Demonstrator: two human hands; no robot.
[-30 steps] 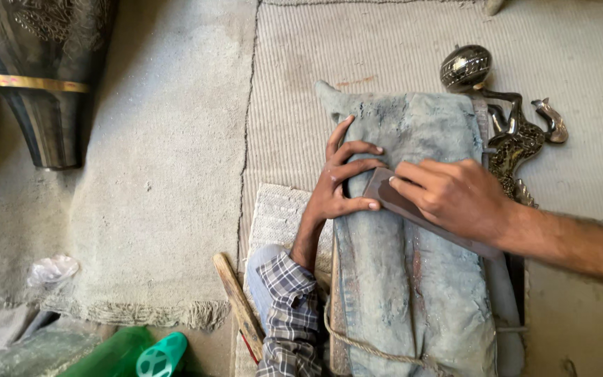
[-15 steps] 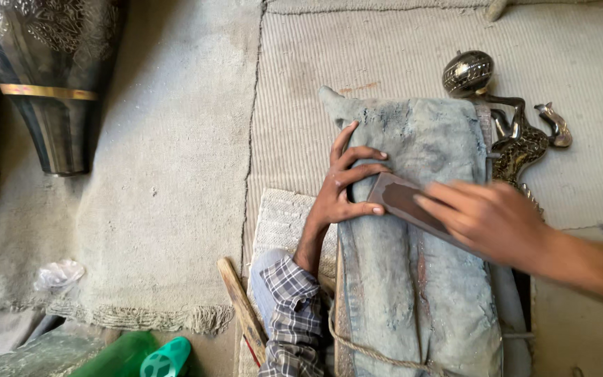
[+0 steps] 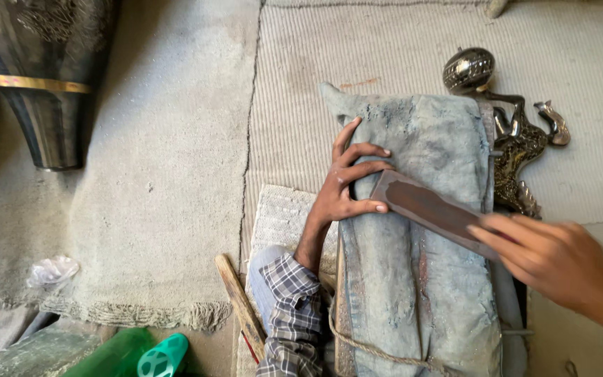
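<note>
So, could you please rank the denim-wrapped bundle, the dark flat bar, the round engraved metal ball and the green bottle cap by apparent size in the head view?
1. denim-wrapped bundle
2. dark flat bar, partly hidden under the right hand
3. and 4. engraved metal ball and green bottle cap look alike; the cap is cut off.

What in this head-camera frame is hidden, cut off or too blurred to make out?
- What lies under the denim cloth: covered by it.
- Right hand: motion-blurred, so its grip on the flat dark bar is unclear.
- Ornate metal piece: partly behind the cloth.
- Dark vase: cut by the top and left edges.
- Left hand: rests on the cloth, fingertips at the bar's end.
</note>
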